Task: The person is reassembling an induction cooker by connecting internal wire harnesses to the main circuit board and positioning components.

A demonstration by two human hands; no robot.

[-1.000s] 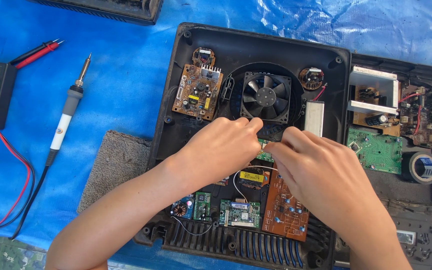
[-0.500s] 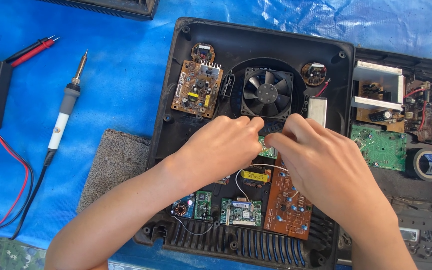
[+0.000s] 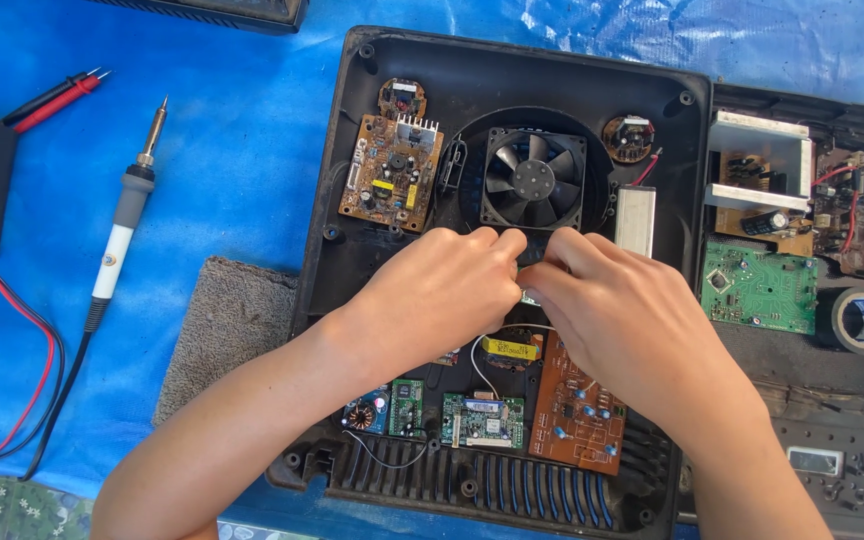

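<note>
**Both hands meet over the open black casing**

We are looking straight down, and our left hand [image 3: 442, 290] and right hand [image 3: 617, 310] come together just below the cooling fan [image 3: 533, 178], inside the black plastic casing [image 3: 352, 200]. Fingertips of both pinch in on something small between them; a sliver of green shows there, but we cannot tell what it is or which grip truly has it. The brown circuit board [image 3: 391, 172] sits up left of the fan, an orange-brown board [image 3: 577, 415] lies under our right wrist. Out on the blue tarp [image 3: 232, 130], well apart from the hands, lie the soldering iron [image 3: 124, 215] and the grey cloth [image 3: 227, 325]. A roll of tape [image 3: 862, 320] rests far right.
</note>
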